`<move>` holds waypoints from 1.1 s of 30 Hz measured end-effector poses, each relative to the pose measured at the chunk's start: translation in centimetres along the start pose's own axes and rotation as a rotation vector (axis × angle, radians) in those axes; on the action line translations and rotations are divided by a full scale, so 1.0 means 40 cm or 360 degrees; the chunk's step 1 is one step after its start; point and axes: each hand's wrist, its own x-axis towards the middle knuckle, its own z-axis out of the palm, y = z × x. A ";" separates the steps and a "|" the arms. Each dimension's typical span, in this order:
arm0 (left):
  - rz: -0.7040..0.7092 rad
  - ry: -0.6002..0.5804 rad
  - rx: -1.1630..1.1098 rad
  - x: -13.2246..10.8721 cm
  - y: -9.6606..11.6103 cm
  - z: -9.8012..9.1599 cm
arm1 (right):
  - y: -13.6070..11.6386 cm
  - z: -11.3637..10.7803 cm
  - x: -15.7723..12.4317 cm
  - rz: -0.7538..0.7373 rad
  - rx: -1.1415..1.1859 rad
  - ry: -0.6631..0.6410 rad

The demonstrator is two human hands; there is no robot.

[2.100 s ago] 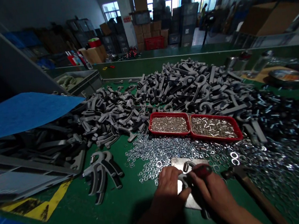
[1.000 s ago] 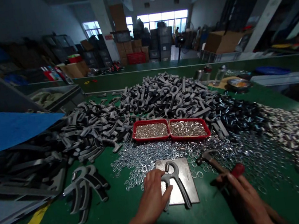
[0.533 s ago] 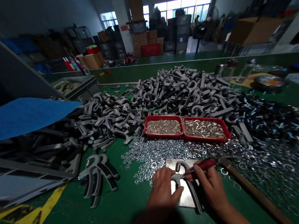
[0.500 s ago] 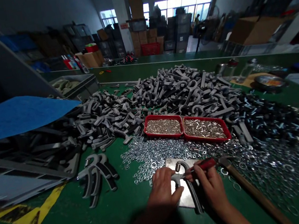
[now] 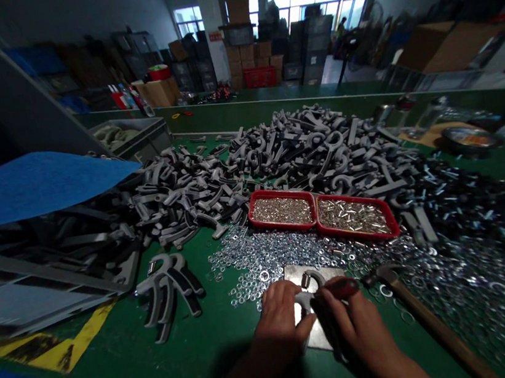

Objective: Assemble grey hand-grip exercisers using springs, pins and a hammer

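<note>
A metal plate (image 5: 319,336) lies on the green table, with a grey curved handle (image 5: 317,278) on it. My left hand (image 5: 281,316) is closed on the handle's grey end, at the plate's left side. At the right, my right hand (image 5: 355,315) grips a screwdriver-like tool with a red handle (image 5: 343,287); its tip meets the handle near my left fingers. The lower part of the grey handle is mostly hidden by my right hand. A small spring (image 5: 306,280) shows at the handle's upper end.
A hammer (image 5: 430,320) lies right of my right hand. Beyond the plate are loose metal rings (image 5: 274,251) and two red trays (image 5: 359,234) of small metal parts. Piled handles (image 5: 312,150) stretch behind them. Several assembled handles (image 5: 170,286) and a grey crate (image 5: 62,294) are at left.
My right hand and the red-handled tool have shifted inward over the grey handle, covering more of it. The whole view has swung slightly, so the surroundings sit further right.
</note>
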 end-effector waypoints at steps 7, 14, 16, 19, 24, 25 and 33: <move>-0.0145 -0.0295 0.0162 0.019 0.037 -0.043 | -0.101 -0.041 0.090 0.0021 0.0348 -0.0228; -0.0199 -0.0323 0.0262 0.020 0.065 -0.048 | -0.080 -0.118 0.123 0.0162 0.0917 -0.0118; -0.0217 -0.0343 0.0280 0.014 0.071 -0.054 | -0.011 -0.135 0.137 0.0043 0.0376 -0.0168; -0.0048 -0.0420 0.0275 0.043 0.076 -0.094 | 0.079 -0.173 0.159 -0.0087 -0.0105 -0.0136; 0.0363 -0.0244 0.0816 0.281 0.036 -0.200 | 0.060 -0.223 0.249 -0.0535 -0.0761 0.0024; 0.0345 -0.0199 0.0935 0.343 0.020 -0.214 | 0.036 -0.216 0.281 -0.0586 -0.0848 -0.0011; 0.0251 -0.0221 0.1282 0.566 -0.112 -0.202 | -0.040 -0.044 0.545 -0.0657 -0.1102 -0.0136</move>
